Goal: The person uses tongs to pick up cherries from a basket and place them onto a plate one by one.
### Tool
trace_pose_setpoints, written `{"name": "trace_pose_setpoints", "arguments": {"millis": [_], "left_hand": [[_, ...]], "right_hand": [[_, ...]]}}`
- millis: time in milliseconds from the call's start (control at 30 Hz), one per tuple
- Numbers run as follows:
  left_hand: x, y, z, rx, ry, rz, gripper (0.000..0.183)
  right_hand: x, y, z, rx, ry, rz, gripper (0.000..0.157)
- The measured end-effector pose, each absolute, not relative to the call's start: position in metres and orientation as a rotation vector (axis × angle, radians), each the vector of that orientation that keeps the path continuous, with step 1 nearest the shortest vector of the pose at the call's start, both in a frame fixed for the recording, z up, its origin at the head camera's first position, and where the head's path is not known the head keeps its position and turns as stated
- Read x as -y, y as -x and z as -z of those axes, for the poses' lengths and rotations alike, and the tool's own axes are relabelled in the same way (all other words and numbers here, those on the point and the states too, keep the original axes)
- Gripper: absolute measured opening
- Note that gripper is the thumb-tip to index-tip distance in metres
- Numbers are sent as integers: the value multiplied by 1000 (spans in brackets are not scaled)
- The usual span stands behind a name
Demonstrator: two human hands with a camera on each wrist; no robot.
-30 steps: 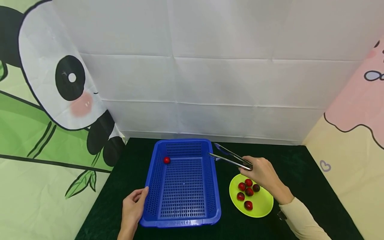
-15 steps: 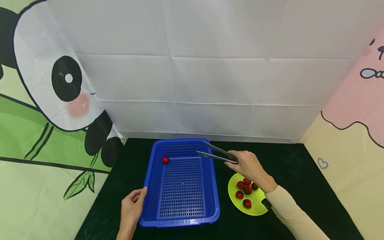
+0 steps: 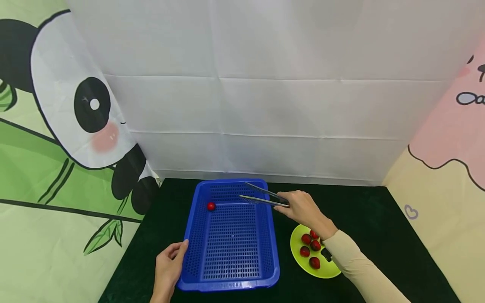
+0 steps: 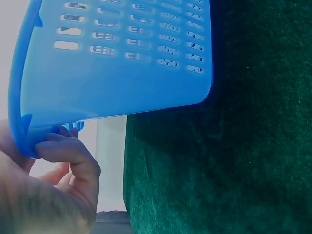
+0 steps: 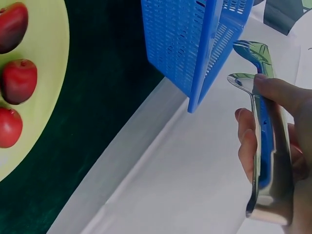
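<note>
At the left side of a blue slotted plastic basket (image 3: 227,287), my left hand (image 3: 169,267) grips the rim. The left wrist view shows its thumb and fingers round the basket's rim (image 4: 17,102). My right hand (image 3: 305,210) holds metal tongs (image 3: 265,201) over the basket's upper right part. The tongs' tips stand apart, and nothing shows between them. One small red fruit (image 3: 211,206) lies inside the basket near its upper left. In the right wrist view, the fingers wrap the tongs (image 5: 275,202), thumb on one arm.
A yellow-green plate (image 3: 326,271) with several dark red, plum-like fruits (image 3: 315,263) sits right of the basket. My right forearm (image 3: 356,254) covers part of it. Dark green cloth (image 3: 379,219) covers the table, and a white sheet (image 3: 265,105) hangs behind.
My right hand has moved left with the tongs, from beside the basket's right rim to over its inside. The forearm now hides part of the plate. My left hand stays at the rim.
</note>
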State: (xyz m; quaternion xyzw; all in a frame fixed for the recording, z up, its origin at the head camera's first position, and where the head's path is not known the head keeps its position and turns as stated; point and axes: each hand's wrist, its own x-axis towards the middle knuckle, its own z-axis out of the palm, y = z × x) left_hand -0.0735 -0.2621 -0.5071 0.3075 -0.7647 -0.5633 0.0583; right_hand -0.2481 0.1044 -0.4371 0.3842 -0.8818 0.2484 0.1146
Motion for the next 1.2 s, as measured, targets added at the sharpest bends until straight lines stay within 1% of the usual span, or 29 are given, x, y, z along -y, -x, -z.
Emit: {"name": "trace_pose_setpoints", "arguments": {"millis": [67, 267, 500, 600, 700, 933, 1200], "left_hand": [[262, 74, 508, 2322, -923, 1702, 55], [261, 76, 509, 2325, -940, 1677, 52], [263, 77, 510, 2336, -925, 1687, 59], [264, 77, 511, 2343, -932, 1675, 57], [264, 77, 512, 2351, -945, 1669, 57], [264, 77, 512, 2354, -963, 1672, 58], [264, 78, 513, 2346, -951, 1664, 58]], "right_hand": [[-101, 250, 438, 2595, -1145, -732, 39], [-88, 257, 437, 2627, -1202, -748, 34], [-72, 260, 437, 2680, -1231, -708, 26], [-65, 262, 438, 2700, -1231, -659, 24], [-57, 264, 440, 2733, -1221, -600, 25], [-41, 267, 444, 2814, -1172, -563, 34], [-26, 270, 450, 2859, -1160, -563, 33]]}}
